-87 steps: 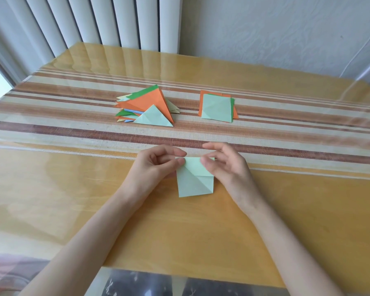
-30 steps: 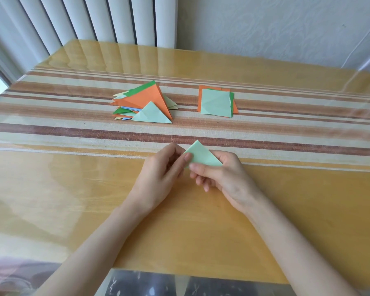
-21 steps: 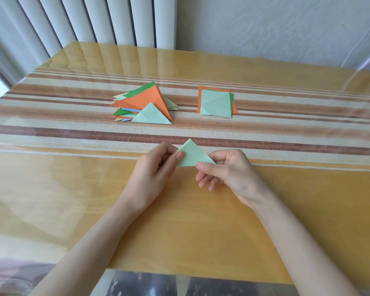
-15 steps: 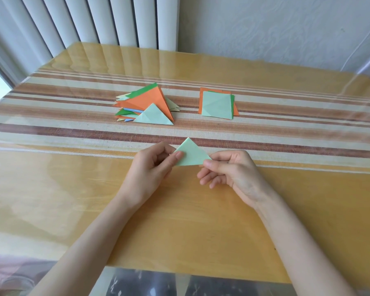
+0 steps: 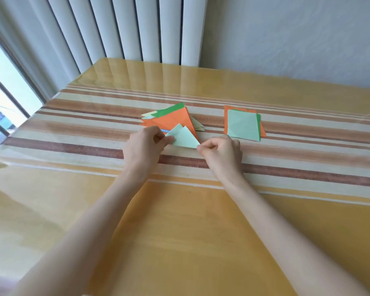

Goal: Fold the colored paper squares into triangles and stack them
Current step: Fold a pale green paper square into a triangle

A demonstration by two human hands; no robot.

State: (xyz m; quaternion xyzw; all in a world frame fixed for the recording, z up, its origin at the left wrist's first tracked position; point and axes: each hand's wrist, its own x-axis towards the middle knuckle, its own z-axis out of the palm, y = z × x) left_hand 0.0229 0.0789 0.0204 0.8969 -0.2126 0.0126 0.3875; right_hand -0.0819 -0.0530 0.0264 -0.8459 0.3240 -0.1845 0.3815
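A pale green paper triangle point(image 5: 185, 138) lies over the near edge of the stack of folded triangles point(image 5: 171, 119), whose top large piece is orange with green and pale tips showing. My left hand point(image 5: 144, 144) pinches the triangle's left corner. My right hand point(image 5: 221, 151) pinches its right corner. Another pale green triangle peeks out just behind it. To the right sits the pile of unfolded paper squares point(image 5: 242, 124), pale green on top with orange and green edges beneath.
The wooden table point(image 5: 179, 231) carries a striped runner point(image 5: 308, 150) under a glossy clear cover. White vertical blinds point(image 5: 126, 28) hang behind the far edge, with a window at the left and a white wall at the right.
Both hands carried the folded pale green triangle away from me, from the near part of the table up onto the near edge of the triangle stack. Earlier it was still being folded.
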